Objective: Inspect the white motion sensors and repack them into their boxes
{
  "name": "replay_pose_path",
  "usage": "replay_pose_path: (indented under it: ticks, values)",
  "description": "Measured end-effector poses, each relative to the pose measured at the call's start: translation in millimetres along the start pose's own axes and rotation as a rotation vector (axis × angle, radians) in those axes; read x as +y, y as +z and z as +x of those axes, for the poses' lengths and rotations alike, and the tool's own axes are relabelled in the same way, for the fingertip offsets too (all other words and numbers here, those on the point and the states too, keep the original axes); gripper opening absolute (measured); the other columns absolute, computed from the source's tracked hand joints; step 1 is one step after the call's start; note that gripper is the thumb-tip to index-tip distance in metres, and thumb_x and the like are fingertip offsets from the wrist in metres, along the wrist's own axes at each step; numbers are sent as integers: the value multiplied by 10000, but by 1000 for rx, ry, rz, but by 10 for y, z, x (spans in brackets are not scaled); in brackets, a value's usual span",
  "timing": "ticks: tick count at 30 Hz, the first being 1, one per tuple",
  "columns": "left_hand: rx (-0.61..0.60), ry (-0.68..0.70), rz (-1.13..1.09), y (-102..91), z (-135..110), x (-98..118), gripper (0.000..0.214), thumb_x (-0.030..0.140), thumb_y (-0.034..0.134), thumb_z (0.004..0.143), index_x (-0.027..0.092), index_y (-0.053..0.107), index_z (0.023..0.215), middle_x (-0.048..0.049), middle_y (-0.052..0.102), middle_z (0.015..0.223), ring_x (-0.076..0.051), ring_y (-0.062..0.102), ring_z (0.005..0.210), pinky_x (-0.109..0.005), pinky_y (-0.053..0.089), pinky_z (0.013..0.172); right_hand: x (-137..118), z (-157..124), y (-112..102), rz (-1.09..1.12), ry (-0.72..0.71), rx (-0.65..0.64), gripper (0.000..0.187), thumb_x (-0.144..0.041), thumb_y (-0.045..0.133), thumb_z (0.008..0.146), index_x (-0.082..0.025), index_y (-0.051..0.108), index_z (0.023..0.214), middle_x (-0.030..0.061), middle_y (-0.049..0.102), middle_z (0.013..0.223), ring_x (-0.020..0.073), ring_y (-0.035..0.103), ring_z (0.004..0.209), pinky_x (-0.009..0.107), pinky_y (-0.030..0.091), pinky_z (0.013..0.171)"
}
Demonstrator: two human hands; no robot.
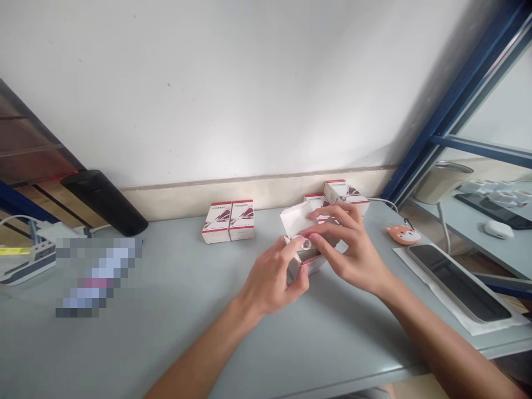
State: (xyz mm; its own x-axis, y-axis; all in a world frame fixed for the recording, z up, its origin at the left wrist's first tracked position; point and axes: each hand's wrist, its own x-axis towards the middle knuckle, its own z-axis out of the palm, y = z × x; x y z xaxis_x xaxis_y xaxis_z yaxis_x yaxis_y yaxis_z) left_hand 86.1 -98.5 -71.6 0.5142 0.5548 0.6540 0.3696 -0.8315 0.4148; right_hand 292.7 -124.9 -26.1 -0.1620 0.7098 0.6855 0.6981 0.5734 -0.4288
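Foreground: bare forearms (199, 354). At one o'clock on the smooth grey worktop (166, 288), the left hand (272, 274) clasps an open white-and-red cardboard box (315, 267), presumably light, crushable, best held by its sidewalls; right hand (347, 244) at its mouth, grip unclear from here.

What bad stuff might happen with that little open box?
The white round piece at the mouth of the open box might slip away. The left hand, holding the box, might dent its side. The right hand might bump the boxes close behind it.
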Motion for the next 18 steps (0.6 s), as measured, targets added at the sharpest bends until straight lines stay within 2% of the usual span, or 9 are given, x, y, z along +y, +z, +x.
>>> replay_pose_path:
  ticks: [4, 8, 11, 15, 16, 18]
  values:
    - [-39, -8, 9, -5, 4, -5, 564, 296, 532, 1008, 248, 387, 1552, -63, 732, 1026, -244, 708, 909, -344, 597, 696, -7, -2, -24, 46, 39, -18, 189, -242, 661, 993, -352, 810, 1029, 34, 704, 1272, 328, 508, 1251, 577, 484, 1067]
    - [3, 25, 46, 9, -5, -14, 644, 293, 506, 1028, 265, 275, 1629, -65, 710, 1056, -229, 695, 885, -347, 599, 717, -17, -9, 7, 108, 115, 9, 237, -183, 627, 982, -334, 809, 985, 33, 711, 1254, 313, 547, 1211, 549, 529, 1012]
    - [32, 48, 65, 11, -12, -27, 719, 302, 477, 1047, 273, 153, 1689, -59, 682, 1047, -217, 663, 860, -329, 588, 693, -14, -13, 25, 143, 155, -21, 277, -167, 594, 990, -337, 812, 989, 32, 707, 1267, 308, 551, 1236, 531, 545, 1002]
    - [24, 66, 59, -7, -17, -42, 666, 289, 441, 1068, 310, 213, 1693, -26, 618, 963, -188, 597, 791, -290, 560, 663, -9, -19, 29, 127, 142, -64, 291, -171, 565, 1008, -333, 801, 953, 33, 685, 1293, 307, 549, 1248, 565, 508, 1067]
    - [21, 64, 54, -11, -19, -44, 644, 288, 437, 1071, 311, 245, 1685, -26, 615, 965, -186, 596, 797, -286, 560, 669, -7, -23, 31, 121, 131, -70, 279, -188, 563, 1019, -335, 797, 977, 37, 676, 1300, 306, 547, 1252, 576, 489, 1092]
    - [14, 52, 44, -16, -21, -45, 610, 287, 445, 1072, 298, 302, 1665, -35, 625, 994, -186, 611, 828, -285, 569, 691, 1, -39, 49, 142, 120, -70, 250, -237, 566, 1041, -345, 766, 1146, 59, 639, 1344, 300, 546, 1280, 571, 467, 1132]
